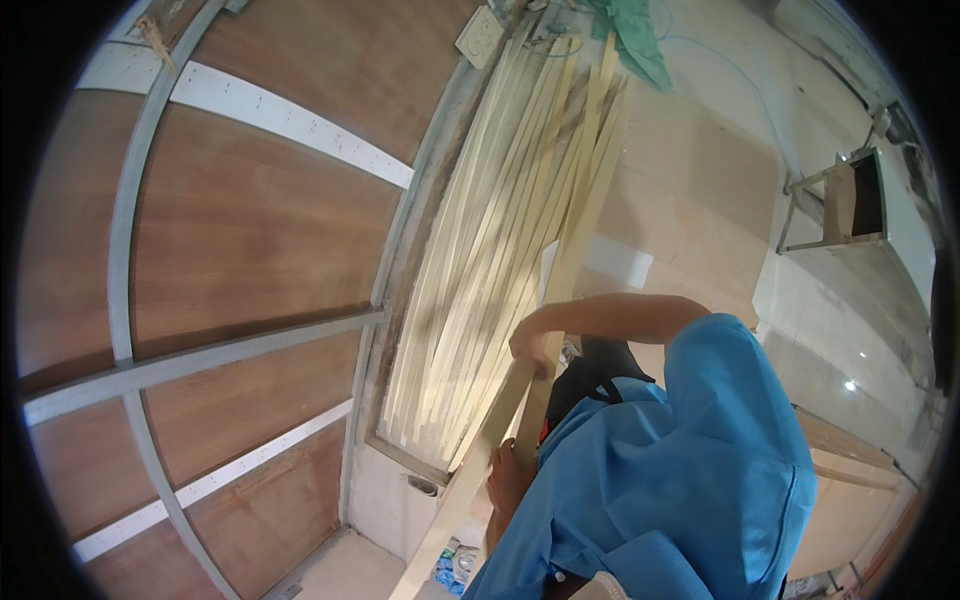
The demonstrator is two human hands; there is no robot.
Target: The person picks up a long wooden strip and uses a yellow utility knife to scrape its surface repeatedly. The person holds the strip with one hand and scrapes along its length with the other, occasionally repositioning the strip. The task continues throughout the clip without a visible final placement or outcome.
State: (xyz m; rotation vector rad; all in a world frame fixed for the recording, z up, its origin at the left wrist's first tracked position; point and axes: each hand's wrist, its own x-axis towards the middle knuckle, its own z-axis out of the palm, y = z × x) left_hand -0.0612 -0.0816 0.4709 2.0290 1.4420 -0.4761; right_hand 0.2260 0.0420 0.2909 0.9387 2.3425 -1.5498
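Note:
My right arm, bare below a blue sleeve, reaches across to the left, and my right hand [530, 346] is closed over a long pale wooden strip [465, 492]. This strip slants from the lower edge up to that hand. Lower down, my left hand [508, 478] is closed against the same wood, its fingers curled at the edge and its palm partly hidden. A second long strip [575, 250] runs from beside my hands toward the pile. Whether both hands grip both strips, I cannot tell.
Many pale strips [490, 230] lie in a long pile at the left. Beside it stand brown panels [265, 225] in a grey metal frame. Green cloth [632, 40] lies at the far end. A metal-legged stand [835, 205] is at the right. Blue plastic litter [450, 570] shows below.

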